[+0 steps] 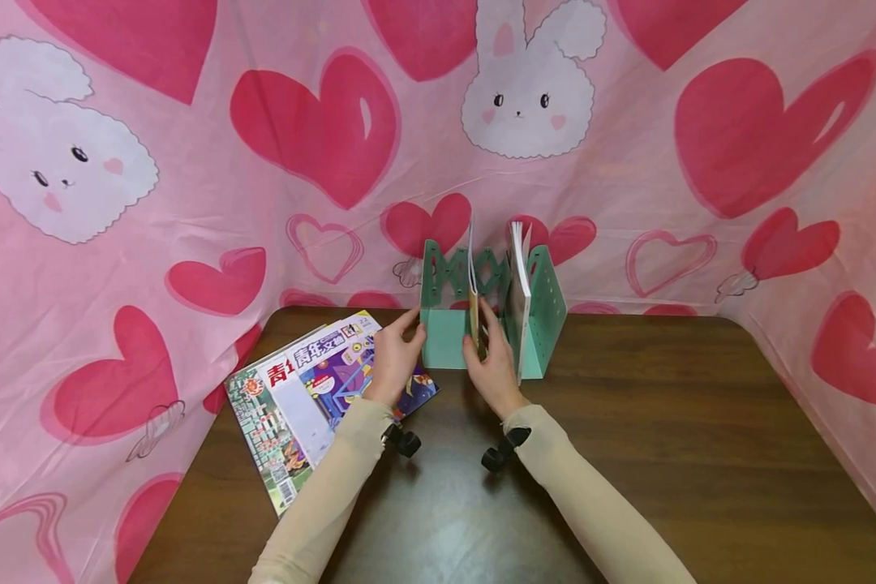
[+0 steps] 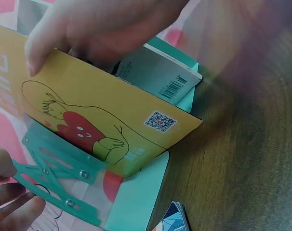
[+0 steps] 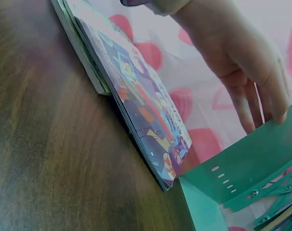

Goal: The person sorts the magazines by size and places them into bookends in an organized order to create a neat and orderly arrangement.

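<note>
A green expandable book rack (image 1: pixel 444 341) stands at the back of the table. My left hand (image 1: pixel 397 357) grips its left end panel (image 3: pixel 252 154), the thumb on one face and the other fingers behind it. My right hand (image 1: pixel 496 369) pinches a thin yellow magazine (image 2: pixel 102 108) that stands upright inside the rack, thumb on its yellow cover and fingers on the far side. This cover bears a line-drawn figure, a red heart and a QR code. Further right in the rack, a white-edged book (image 1: pixel 520 300) stands near the right end panel (image 1: pixel 547 304).
Overlapping magazines (image 1: pixel 328 381) lie flat left of the rack, partly under my left forearm. A pink cloth (image 1: pixel 423 122) with hearts and rabbits hangs behind and at the sides of the brown table (image 1: pixel 664 438).
</note>
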The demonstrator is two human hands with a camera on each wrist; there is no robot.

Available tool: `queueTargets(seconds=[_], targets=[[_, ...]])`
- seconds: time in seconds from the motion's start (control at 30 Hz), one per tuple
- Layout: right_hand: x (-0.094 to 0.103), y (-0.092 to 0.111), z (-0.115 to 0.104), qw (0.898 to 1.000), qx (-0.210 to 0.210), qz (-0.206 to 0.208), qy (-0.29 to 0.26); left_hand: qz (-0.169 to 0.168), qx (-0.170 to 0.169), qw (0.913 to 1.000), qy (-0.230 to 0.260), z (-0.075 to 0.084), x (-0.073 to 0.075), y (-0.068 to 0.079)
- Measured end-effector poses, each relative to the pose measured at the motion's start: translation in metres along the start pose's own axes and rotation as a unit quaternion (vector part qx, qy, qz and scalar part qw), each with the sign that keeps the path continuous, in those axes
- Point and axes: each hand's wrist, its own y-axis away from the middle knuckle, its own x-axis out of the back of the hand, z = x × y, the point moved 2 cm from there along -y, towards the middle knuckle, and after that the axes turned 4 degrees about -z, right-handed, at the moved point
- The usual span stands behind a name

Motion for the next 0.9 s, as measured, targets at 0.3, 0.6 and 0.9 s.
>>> queueTargets(seconds=[0.3, 0.6, 0.9], targets=[[0.008, 0.005, -0.010, 0.999, 0.053, -0.004, 0.010, -0.005, -0.001, 1.0000, 0.002, 0.000, 0.000, 0.000], [0.020, 0.019, -0.022, 0.994, 0.086, 0.011, 0.071, 0.000, -0.005, 1.0000, 0.008, 0.000, 0.000, 0.001], [0.035, 0.031, -0.033, 0.989, 0.128, 0.017, 0.070, -0.001, 0.000, 1.0000, 0.004, 0.001, 0.002, 0.004]])
